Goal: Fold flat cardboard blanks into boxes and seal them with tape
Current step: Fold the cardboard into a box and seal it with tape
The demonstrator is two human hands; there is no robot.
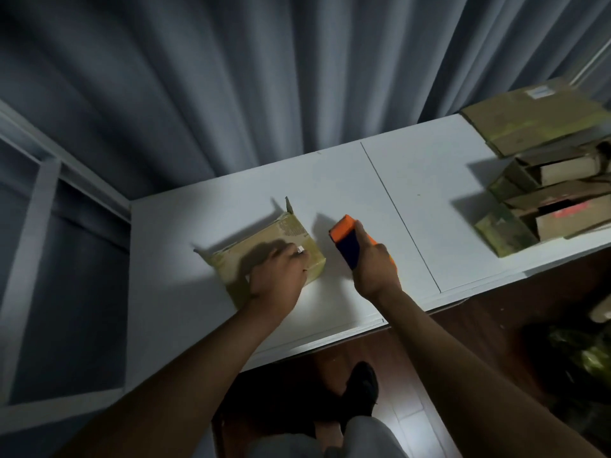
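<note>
Two hands show: the left hand (279, 276) and the right hand (373, 266). One cardboard box (267, 249) sits at centre frame, with one orange tape dispenser (345, 241) beside it. Three more stacked cardboard boxes (542, 180) stand at the right edge. One white surface (429, 180) carries them all.

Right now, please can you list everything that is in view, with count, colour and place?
small folded cardboard box: one, yellowish brown, on the table's left part
orange and dark blue tape dispenser: one, right of the box
white table: one, centre
stacked brown cardboard boxes: several, exact count unclear, table's far right
grey curtain: one, behind the table
white shelf frame: one, left
dark wooden floor: below the table
left hand: rests on the box
right hand: grips the dispenser
</note>
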